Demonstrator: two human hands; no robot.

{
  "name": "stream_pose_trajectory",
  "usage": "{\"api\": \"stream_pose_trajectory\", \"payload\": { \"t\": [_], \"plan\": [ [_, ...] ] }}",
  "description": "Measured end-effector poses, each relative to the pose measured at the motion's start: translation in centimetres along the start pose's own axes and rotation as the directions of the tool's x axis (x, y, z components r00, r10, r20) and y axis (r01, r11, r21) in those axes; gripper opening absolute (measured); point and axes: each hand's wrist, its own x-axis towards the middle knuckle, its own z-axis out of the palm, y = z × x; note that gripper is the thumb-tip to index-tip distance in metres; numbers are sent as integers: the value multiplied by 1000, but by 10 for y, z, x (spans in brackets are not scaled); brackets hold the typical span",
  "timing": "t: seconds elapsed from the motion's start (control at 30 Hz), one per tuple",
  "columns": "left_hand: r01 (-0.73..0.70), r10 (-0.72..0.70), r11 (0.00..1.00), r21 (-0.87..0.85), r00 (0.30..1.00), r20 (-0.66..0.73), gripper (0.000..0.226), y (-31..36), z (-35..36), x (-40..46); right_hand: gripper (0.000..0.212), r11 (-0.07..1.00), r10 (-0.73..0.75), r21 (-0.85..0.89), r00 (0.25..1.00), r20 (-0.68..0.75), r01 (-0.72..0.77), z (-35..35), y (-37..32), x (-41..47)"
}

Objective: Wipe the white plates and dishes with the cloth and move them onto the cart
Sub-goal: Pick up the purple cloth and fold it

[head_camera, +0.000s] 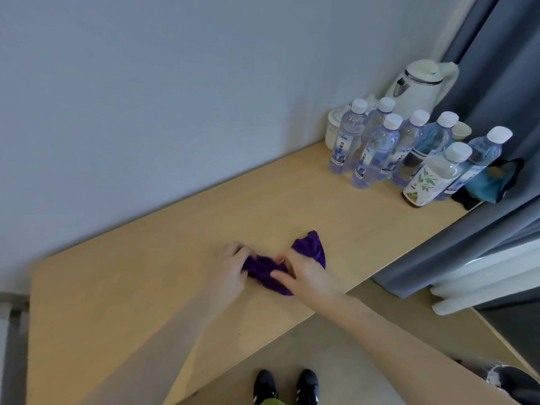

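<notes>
A purple cloth (312, 249) lies crumpled on the light wooden table (146, 287), near its front edge. My left hand (233, 267) grips the cloth's left end with curled fingers. My right hand (306, 276) lies over the cloth's middle, thumb and fingers pinching it, and one corner sticks up to the right of this hand. No white plate, dish or cart shows in this view.
Several water bottles (377, 147) stand at the table's far right corner, with a white kettle (420, 86), a lidded white cup (334, 127) and a small cup (461, 131) behind them. A grey curtain (496, 83) hangs on the right. My shoes (286, 384) are below the table edge.
</notes>
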Motion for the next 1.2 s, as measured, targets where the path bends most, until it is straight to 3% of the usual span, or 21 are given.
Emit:
{"api": "stream_pose_trajectory", "payload": {
  "t": [0.07,0.17,0.23,0.33,0.47,0.53,0.63,0.8,0.93,1.2],
  "plan": [
    [51,-64,992,119,992,109,34,-12,10,-17,20,993,-21,-114,997,79,30,16,6,-11],
    [98,-150,970,223,962,227,47,-18,19,-33,22,973,-106,-216,986,-126,77,20,14,-8],
    [91,-136,977,192,961,239,56,-5,26,-37,32,963,-52,-268,975,-215,-8,22,20,4],
    [121,-164,974,192,960,226,60,26,45,-36,59,918,176,-347,981,-76,-192,34,28,13],
    [185,-249,934,305,950,188,57,35,63,-37,64,869,183,-453,980,-81,-200,62,36,2],
    [177,-255,924,338,946,200,59,30,66,-47,64,858,134,-488,987,-85,-158,70,36,-2],
    [205,-296,907,368,932,210,65,22,61,-76,66,849,44,-528,999,21,-26,83,29,-13],
    [289,-356,884,367,926,128,76,7,42,-142,70,819,-43,-562,988,148,120,117,-12,-38],
    [419,-479,819,393,875,66,59,-16,33,-188,70,805,-101,-555,970,222,211,151,-52,-50],
    [625,-639,706,332,765,-82,64,-70,14,-240,73,753,-223,-512,892,393,414,212,-113,-32]
  ]
}}
